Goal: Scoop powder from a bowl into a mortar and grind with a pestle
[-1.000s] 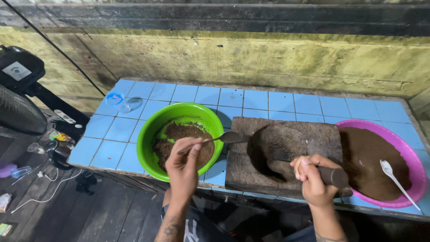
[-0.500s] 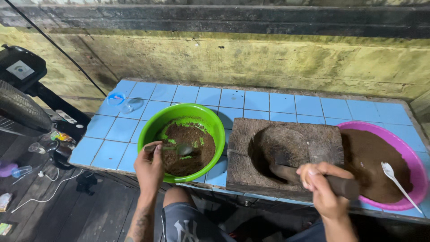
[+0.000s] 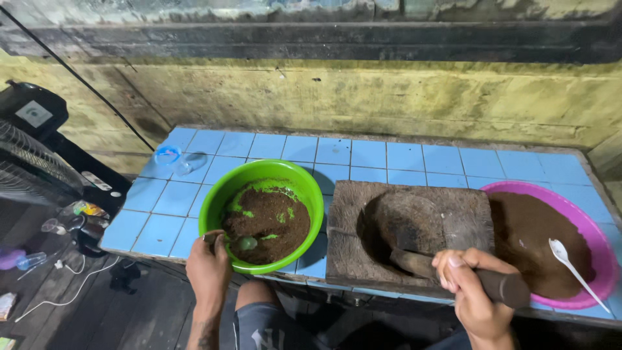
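A green bowl [image 3: 227, 191] with dark brown paste and green smears stands on the blue-tiled counter [image 3: 363, 155]. My left hand [image 3: 207, 269] grips the bowl's near rim, and a spoon [image 3: 245, 243] lies in the paste just beside it. To the right sits a square stone mortar slab [image 3: 350, 220] with a round hollow. My right hand [image 3: 470, 291] is closed around a dark pestle [image 3: 414, 260] whose tip rests in that hollow. A pink bowl [image 3: 599, 246] of brown paste with a white spoon [image 3: 570, 262] stands at the far right.
A clear plastic cup [image 3: 170, 155] lies near the counter's back left corner. A weathered wall [image 3: 363, 97] rises behind the counter. A fan [image 3: 32, 162] and small clutter sit on the floor to the left. My knees are under the counter's front edge.
My left hand let go of the spoon it was stirring with and moved to the green bowl's near rim. My right hand with the pestle drew slightly toward the slab's near right corner.
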